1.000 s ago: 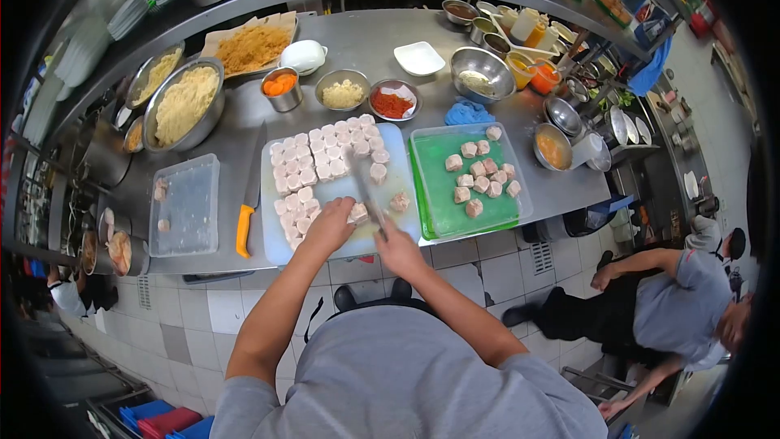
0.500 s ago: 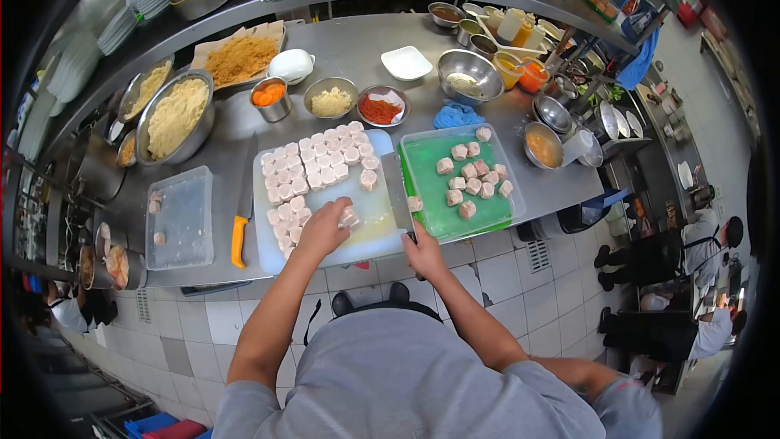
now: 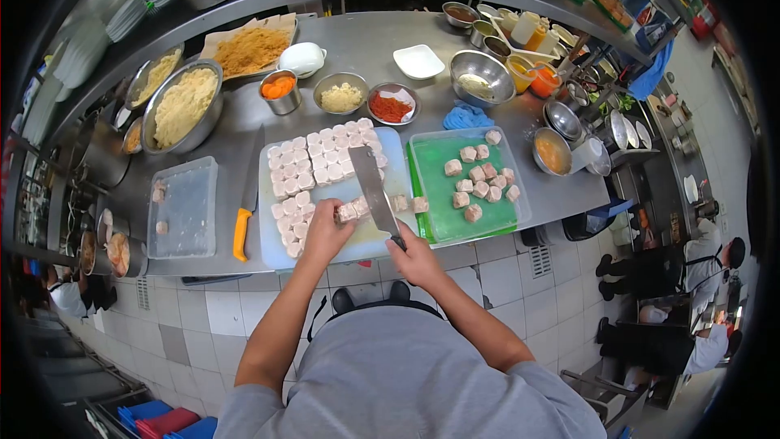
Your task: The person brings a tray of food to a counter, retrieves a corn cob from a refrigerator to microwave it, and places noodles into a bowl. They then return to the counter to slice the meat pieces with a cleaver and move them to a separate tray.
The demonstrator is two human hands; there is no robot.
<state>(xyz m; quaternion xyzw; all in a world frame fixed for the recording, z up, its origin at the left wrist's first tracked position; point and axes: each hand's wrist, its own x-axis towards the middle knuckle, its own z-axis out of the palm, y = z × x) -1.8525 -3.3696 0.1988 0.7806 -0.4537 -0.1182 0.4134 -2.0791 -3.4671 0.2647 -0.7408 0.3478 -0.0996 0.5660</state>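
My left hand (image 3: 327,232) is closed at the front of the white cutting board (image 3: 379,248), its fingertips gripping a pale pinkish cube (image 3: 348,212) at the end of a short row. My right hand (image 3: 413,258) is wrapped around the black handle of a cleaver (image 3: 371,185). The broad blade slants up and left over the board, just right of the row held by my left hand. Beyond the blade, a loose cube (image 3: 399,203) rests near the board's right edge. Rows of similar cubes (image 3: 294,161) cover the board's left and back.
A clear tray (image 3: 439,223) with scattered cubes stands on a green board at right. An orange-handled knife (image 3: 242,236) and another clear tray (image 3: 183,245) lie left. Behind are bowls of crumbs (image 3: 185,112), chopped garlic-like bits (image 3: 341,97) and red powder (image 3: 392,107). Co-workers (image 3: 699,260) stand far right.
The cleaver has swung left from the board's right edge to its middle, my right hand moving with it. My left hand has drawn slightly down and left. The view has shifted a little.
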